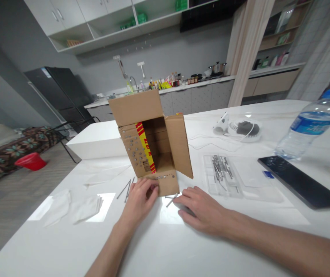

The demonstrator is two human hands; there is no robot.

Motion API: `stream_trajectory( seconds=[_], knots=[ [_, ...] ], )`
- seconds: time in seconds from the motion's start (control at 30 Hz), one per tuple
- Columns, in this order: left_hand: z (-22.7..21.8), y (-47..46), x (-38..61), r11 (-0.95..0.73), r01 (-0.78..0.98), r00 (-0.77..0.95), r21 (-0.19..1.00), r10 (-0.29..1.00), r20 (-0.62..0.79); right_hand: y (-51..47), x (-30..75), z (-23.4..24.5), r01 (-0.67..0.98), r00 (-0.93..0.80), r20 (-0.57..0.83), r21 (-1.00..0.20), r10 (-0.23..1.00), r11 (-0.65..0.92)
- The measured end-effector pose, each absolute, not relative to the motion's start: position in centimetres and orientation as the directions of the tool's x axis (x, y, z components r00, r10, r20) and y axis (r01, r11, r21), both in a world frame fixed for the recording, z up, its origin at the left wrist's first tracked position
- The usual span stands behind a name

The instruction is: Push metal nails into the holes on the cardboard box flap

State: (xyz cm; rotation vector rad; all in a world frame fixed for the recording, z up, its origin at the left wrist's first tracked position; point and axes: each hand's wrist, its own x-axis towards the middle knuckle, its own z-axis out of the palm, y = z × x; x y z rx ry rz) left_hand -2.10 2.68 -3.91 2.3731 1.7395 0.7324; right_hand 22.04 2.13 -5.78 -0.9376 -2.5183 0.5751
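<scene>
A brown cardboard box point(153, 142) lies on its side on the white table point(165, 246), its opening facing me and its flaps spread. Rows of nail heads stud its left flap and its bottom flap. My left hand point(139, 202) presses its curled fingers against the left end of the bottom flap. My right hand point(200, 209) lies flat on the table just right of the box, fingers stretched toward loose nails point(171, 199) beside the flap. More loose nails point(126, 189) lie left of my left hand.
A clear plastic tray point(234, 177) with several nails sits right of the box. Beyond it are a black tablet point(300, 181), a water bottle point(312, 127) and a white bowl with cables point(244, 129). Folded white tissues point(75, 206) lie at the left.
</scene>
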Motion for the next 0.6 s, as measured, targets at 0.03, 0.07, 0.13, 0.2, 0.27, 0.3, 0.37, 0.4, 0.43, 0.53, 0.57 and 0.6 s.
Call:
stream_trajectory(
  seconds=[0.03, 0.07, 0.13, 0.2, 0.27, 0.3, 0.37, 0.4, 0.43, 0.53, 0.57, 0.6],
  knots=[
    [-3.94, 2.70, -2.11, -0.336, 0.870, 0.227, 0.361, 0.923, 0.311, 2.10, 22.03, -5.72, 0.523, -0.701, 0.209, -0.500, 0.682, 0.691],
    [-3.97, 2.72, -2.13, -0.335, 0.870, 0.227, 0.361, 0.924, 0.309, 2.06, 22.03, -5.66, 0.524, -0.702, 0.206, -0.498, 0.682, 0.691],
    [-4.02, 2.73, -2.18, -0.334, 0.870, 0.227, 0.363, 0.925, 0.306, 2.01, 22.06, -5.57, 0.525, -0.705, 0.204, -0.494, 0.679, 0.693],
    [-4.05, 2.73, -2.23, -0.331, 0.868, 0.225, 0.369, 0.926, 0.303, 1.99, 22.10, -5.56, 0.524, -0.705, 0.209, -0.490, 0.677, 0.697],
    [-4.05, 2.72, -2.25, -0.331, 0.866, 0.223, 0.375, 0.927, 0.302, 2.02, 22.12, -5.62, 0.523, -0.704, 0.215, -0.488, 0.677, 0.698],
    [-4.04, 2.72, -2.26, -0.333, 0.865, 0.225, 0.376, 0.927, 0.301, 2.04, 22.11, -5.67, 0.523, -0.703, 0.217, -0.487, 0.677, 0.699],
    [-4.03, 2.74, -2.24, -0.338, 0.864, 0.230, 0.374, 0.925, 0.303, 2.10, 22.09, -5.79, 0.523, -0.703, 0.217, -0.487, 0.678, 0.699],
    [-4.03, 2.74, -2.23, -0.339, 0.865, 0.231, 0.371, 0.924, 0.304, 2.12, 22.07, -5.84, 0.524, -0.703, 0.215, -0.488, 0.678, 0.699],
    [-4.03, 2.75, -2.21, -0.340, 0.865, 0.232, 0.369, 0.923, 0.306, 2.13, 22.06, -5.88, 0.524, -0.703, 0.214, -0.487, 0.678, 0.698],
    [-4.03, 2.73, -2.19, -0.337, 0.867, 0.228, 0.366, 0.923, 0.309, 2.17, 22.05, -5.94, 0.526, -0.703, 0.215, -0.485, 0.678, 0.699],
    [-4.03, 2.72, -2.19, -0.336, 0.868, 0.227, 0.366, 0.923, 0.310, 2.18, 22.05, -5.94, 0.527, -0.702, 0.216, -0.483, 0.678, 0.700],
    [-4.03, 2.71, -2.19, -0.337, 0.867, 0.227, 0.367, 0.923, 0.311, 2.19, 22.05, -5.92, 0.528, -0.702, 0.216, -0.481, 0.679, 0.699]
  ],
)
